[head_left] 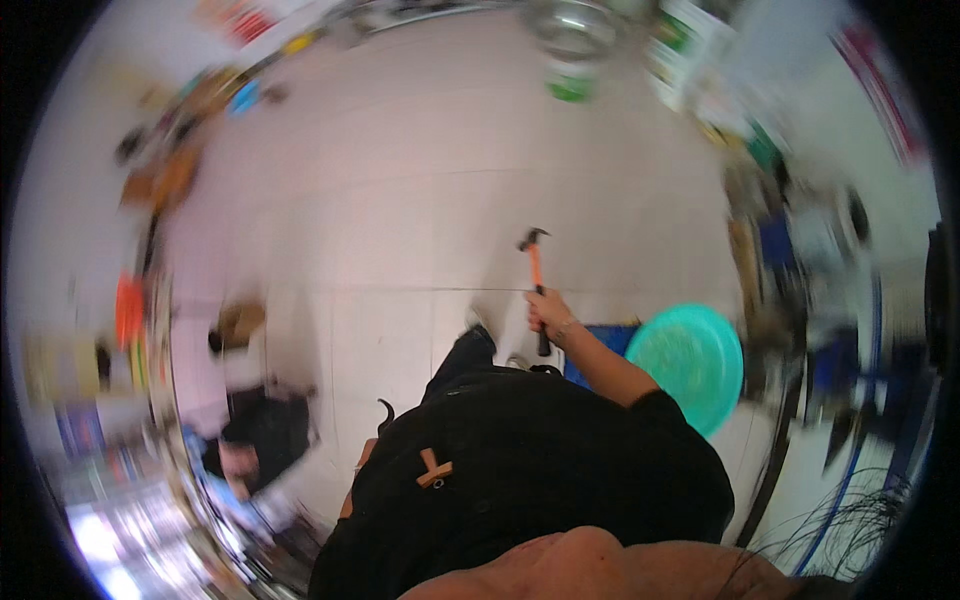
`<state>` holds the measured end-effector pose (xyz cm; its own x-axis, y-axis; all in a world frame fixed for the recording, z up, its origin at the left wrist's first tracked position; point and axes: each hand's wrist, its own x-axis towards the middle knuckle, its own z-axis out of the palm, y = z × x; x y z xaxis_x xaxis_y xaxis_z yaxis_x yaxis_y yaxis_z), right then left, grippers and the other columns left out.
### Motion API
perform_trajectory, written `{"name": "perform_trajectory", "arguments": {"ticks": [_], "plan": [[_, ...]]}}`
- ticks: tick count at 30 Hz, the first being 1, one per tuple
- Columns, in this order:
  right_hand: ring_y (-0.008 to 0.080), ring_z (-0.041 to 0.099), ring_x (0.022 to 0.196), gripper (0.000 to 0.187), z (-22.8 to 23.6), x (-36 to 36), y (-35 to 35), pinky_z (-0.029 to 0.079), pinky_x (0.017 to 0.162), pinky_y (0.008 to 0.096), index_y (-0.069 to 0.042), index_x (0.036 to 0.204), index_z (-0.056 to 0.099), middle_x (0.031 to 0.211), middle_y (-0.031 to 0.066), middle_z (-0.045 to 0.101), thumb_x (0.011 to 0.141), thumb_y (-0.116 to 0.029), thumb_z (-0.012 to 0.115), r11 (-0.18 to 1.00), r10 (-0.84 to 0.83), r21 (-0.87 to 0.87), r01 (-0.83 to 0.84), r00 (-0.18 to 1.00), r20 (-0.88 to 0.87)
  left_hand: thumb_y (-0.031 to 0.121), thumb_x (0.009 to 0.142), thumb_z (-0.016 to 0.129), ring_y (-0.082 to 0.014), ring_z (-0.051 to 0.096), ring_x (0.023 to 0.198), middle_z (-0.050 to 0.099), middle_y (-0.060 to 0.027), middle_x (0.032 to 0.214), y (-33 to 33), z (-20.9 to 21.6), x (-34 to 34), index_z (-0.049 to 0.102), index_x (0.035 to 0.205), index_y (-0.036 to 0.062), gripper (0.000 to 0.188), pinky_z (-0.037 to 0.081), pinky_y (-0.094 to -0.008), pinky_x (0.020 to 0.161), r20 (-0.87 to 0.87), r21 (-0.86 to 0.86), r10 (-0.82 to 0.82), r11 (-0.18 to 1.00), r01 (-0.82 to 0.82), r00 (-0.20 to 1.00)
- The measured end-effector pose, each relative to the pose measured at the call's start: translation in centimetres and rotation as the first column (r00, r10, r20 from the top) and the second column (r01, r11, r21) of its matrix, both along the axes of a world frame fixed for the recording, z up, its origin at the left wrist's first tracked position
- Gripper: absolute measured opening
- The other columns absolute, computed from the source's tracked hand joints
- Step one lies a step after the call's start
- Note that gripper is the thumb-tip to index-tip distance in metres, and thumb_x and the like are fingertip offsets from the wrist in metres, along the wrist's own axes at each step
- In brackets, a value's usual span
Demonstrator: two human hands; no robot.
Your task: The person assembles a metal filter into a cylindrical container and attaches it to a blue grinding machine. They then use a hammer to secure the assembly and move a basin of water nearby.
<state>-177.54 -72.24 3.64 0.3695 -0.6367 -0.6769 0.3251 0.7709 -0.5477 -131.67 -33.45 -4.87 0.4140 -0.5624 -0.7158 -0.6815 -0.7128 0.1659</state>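
My right hand [548,310] is closed around the black grip of a claw hammer [536,265]. The hammer has an orange shaft and a dark head, which points away from me over the floor. Of my left side, only a little skin [368,452] shows past my black shirt, and the fingers are hidden. A dark curved hook-shaped piece [386,413] sticks up beside it; I cannot tell whether my left hand holds it. To the right of my right forearm is a turquoise plastic basin [736,350], beside a blue flat item [603,345] partly covered by my arm.
Pale floor tiles [400,220] spread ahead of me. A clear bowl-like container [572,35] and a white bucket [685,50] stand at the far side. Blurred goods line both walls. A brown box [240,325] and a dark shape [270,435] are on the left.
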Motion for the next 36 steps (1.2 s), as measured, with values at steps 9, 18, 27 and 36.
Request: {"name": "perform_trajectory", "arguments": {"ticks": [9,18,27,36], "plan": [[0.0079,0.035,0.039,0.019,-2.6,-15.5,-10.4,0.029,0.034,0.0253,-0.012,0.075,0.039,0.055,-0.0013,0.036,0.081,-0.016,0.056,0.793,-0.594,0.032,0.609,0.783,-0.182,0.028,0.09,0.039,-0.0303,0.056,0.054,0.057,-0.0118,0.061,-54.0,-4.4,-0.8,0.045,0.068,0.0015,0.035,0.044,-0.0404,0.046,0.006,-0.123,-0.738,0.669,0.733,0.675],[0.008,0.035,0.038,0.018,2.0,-8.7,-6.6,0.028,0.034,0.0251,-0.011,0.077,0.039,0.055,-0.0013,0.037,0.082,-0.015,0.056,0.175,-0.926,0.058,0.983,0.184,-0.331,0.045,0.093,0.036,-0.0152,0.036,0.034,0.035,-0.0004,0.044,-94.6,4.7,-32.7,0.042,0.066,0.0095,0.046,0.031,-0.0301,0.032,0.094,-0.788,-0.995,-0.06,0.613,0.023],[0.0114,0.033,0.039,0.022,-3.7,-16.6,-0.3,0.025,0.036,0.0264,-0.012,0.07,0.036,0.051,-0.002,0.031,0.085,-0.012,0.052,-0.679,-0.683,0.269,0.683,-0.722,0.107,0.05,0.092,0.039,-0.0071,0.027,0.034,0.029,0.0051,0.045,-85.9,19.4,-63.4,0.041,0.068,0.0127,0.045,0.02,-0.0226,0.031,-0.764,-0.341,-0.627,0.595,0.728,0.155],[0.0083,0.027,0.04,0.03,-6.7,-20.7,5.3,0.026,0.035,0.0221,-0.012,0.066,0.034,0.05,-0.0037,0.025,0.093,-0.019,0.045,-0.936,-0.149,0.31,0.165,-0.986,0.076,0.034,0.094,0.043,-0.0053,0.023,0.038,0.028,0.0049,0.051,-82.0,17.1,-76.8,0.04,0.073,0.0114,0.032,0.018,-0.0208,0.034,-0.885,-0.01,-0.45,0.277,0.961,0.121]]}}
